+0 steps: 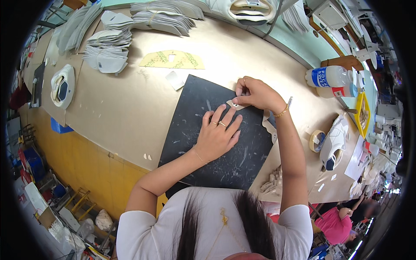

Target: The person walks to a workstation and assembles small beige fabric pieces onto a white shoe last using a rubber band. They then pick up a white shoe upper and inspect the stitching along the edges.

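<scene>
A black scuffed board (208,169) lies on the table in front of me. Near its far edge sits a small beige cut piece (234,105) with a hole or mark in it. My right hand (259,94) pinches this piece between thumb and curled fingers. My left hand (218,132) lies on the board with fingers spread, its fingertips at the near side of the piece. Beside my right wrist, partly hidden by the forearm, are larger beige cut pieces (269,123) at the board's right edge.
A yellow patterned template (171,60) and stacks of grey pieces (106,52) lie beyond. White shoes stand left (63,86) and right (334,143). Tape (317,141), a bottle (326,76) and a yellow tray (362,113) are at the right. People sit at lower right.
</scene>
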Demonstrator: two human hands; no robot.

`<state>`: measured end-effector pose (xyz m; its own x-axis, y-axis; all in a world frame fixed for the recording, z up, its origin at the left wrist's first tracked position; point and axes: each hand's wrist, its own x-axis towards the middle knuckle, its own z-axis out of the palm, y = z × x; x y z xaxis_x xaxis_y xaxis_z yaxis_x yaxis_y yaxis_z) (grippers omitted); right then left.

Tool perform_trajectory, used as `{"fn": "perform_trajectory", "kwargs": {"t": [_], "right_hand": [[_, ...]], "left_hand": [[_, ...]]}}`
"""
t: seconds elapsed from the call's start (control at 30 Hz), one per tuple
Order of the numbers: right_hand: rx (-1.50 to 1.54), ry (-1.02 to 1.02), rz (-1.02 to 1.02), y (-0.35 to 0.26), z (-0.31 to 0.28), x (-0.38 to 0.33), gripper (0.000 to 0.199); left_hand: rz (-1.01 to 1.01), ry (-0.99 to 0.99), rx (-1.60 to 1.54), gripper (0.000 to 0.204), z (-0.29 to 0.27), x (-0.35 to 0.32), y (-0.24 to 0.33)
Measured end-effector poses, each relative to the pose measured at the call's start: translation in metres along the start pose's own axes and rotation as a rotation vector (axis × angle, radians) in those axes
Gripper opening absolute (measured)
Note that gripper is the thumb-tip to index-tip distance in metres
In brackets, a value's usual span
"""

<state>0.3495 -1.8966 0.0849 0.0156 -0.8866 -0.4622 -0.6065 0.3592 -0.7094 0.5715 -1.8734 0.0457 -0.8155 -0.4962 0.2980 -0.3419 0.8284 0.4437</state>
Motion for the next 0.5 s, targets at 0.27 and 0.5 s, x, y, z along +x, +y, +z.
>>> {"fn": "perform_trajectory", "kwargs": {"t": [0.27,0.5], "right_hand": [[-0.056,-0.05,0.078,-0.007,-0.005,0.003,0.025],[-0.034,-0.04,0.04,-0.001,-0.004,0.003,0.028]], "left_hand": [[-0.028,-0.005,-0.039,0.044,-0.006,0.002,0.0],[-0.003,0.032,0.018,0.04,-0.008,0.014,0.006]]}}
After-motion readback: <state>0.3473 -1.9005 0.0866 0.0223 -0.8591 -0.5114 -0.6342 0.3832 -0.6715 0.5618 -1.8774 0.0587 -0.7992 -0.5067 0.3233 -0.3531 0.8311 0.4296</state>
